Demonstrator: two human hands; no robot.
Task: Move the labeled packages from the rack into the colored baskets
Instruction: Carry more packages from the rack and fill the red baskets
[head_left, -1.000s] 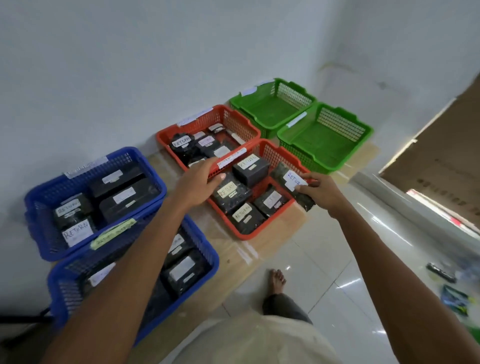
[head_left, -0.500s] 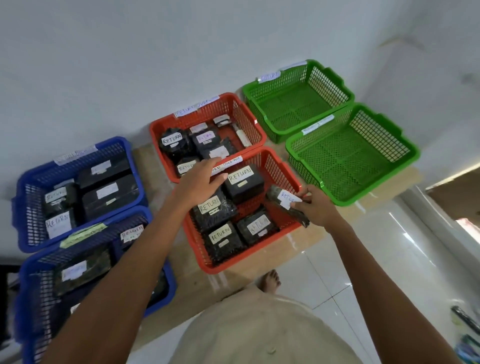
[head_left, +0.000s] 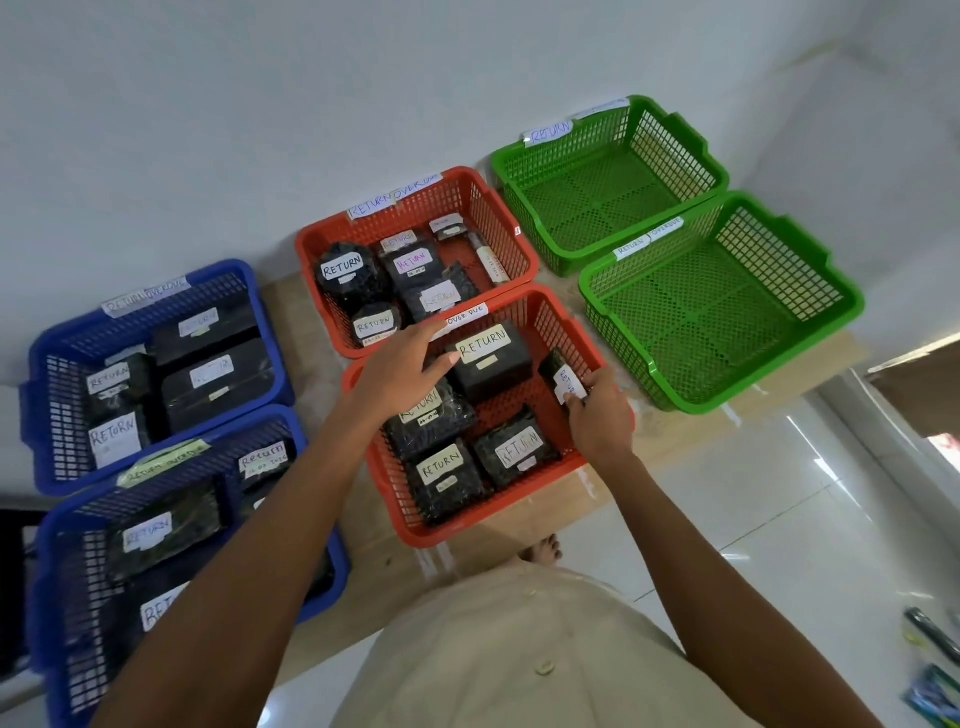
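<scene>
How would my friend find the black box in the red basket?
Take the near red basket of the middle two. At its far end sits the black box. It alone is smooth and square-edged; its neighbours are crinkly bags.

Right hand (head_left: 597, 421) pinches a small black labelled package (head_left: 558, 376) inside the near red plastic basket (head_left: 571, 327); left hand (head_left: 402, 371) (fingers extended) hovers beside a black box marked RETURN (head_left: 491, 364).

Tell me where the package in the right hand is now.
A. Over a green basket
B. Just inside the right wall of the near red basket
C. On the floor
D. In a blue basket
B: the right hand pinches the small black package by its white label, just inside the right wall of the near red basket.
</scene>
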